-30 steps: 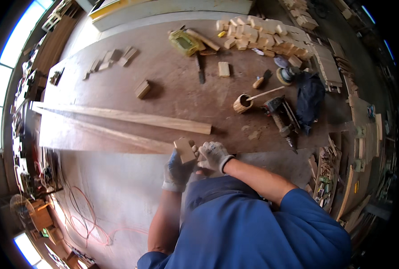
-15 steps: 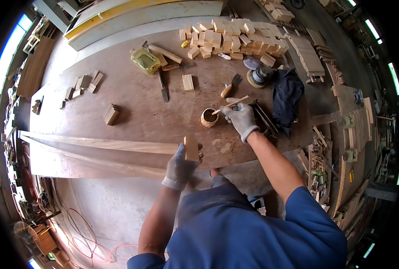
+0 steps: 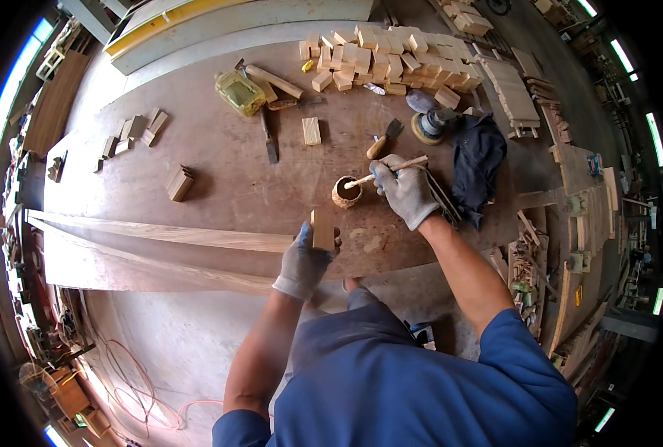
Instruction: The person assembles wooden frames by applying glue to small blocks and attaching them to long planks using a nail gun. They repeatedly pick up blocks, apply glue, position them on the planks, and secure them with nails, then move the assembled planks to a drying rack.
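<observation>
Gripped upright in my gloved left hand (image 3: 304, 262) is a small wooden block (image 3: 322, 229), over the bench's near edge. My gloved right hand (image 3: 406, 190) pinches a thin wooden stick (image 3: 391, 170). The stick's pale tip lies over the mouth of a small round pot (image 3: 346, 195) with a crusted rim and dark inside. Whether the tip touches the contents I cannot tell. Beyond the pot lies a wide-bladed scraper with a wooden handle (image 3: 377, 147). A single flat block (image 3: 311, 132) rests farther off on the bench.
Long wooden strips (image 3: 167, 235) run along the bench (image 3: 235, 182) to the left. Blocks are heaped (image 3: 391, 59) at the far side. A sander (image 3: 432, 125) and dark cloth (image 3: 477, 164) lie right, a chisel (image 3: 270, 141), mallet (image 3: 273, 80) and yellowish container (image 3: 240, 93) farther back.
My left hand has moved slightly away from me and right, turning the block more edge-on. My right hand has tilted the stick, and its tip has shifted a little left over the pot.
</observation>
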Available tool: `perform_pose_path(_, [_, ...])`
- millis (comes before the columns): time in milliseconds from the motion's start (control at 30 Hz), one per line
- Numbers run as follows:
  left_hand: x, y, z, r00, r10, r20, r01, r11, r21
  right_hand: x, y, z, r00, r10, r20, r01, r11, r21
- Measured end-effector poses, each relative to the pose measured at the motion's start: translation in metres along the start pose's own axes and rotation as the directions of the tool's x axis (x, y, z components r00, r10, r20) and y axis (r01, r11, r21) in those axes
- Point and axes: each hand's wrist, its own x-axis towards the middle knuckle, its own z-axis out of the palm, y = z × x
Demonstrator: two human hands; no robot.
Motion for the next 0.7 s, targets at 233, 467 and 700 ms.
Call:
perform_pose_path(233, [0.002, -0.003, -0.001, 1.000, 0.004, 0.029, -0.003, 1.000, -0.022, -0.006, 0.013, 0.011, 0.992, 0.103, 0.072, -0.103, 0.995, 0.002])
perform_pose_path(467, [0.005, -0.005, -0.010, 0.978, 0.144, 0.150, -0.182, 0.942, 0.281, 0.003, 0.002, -0.008, 0.944, 0.327, -0.035, -0.295, 0.888, 0.353])
perform_pose_path(700, [0.012, 0.001, -0.006, 0.974, 0.083, 0.211, -0.101, 0.992, 0.076, 0.003, 0.011, -0.008, 0.889, 0.456, 0.043, -0.434, 0.807, 0.401])
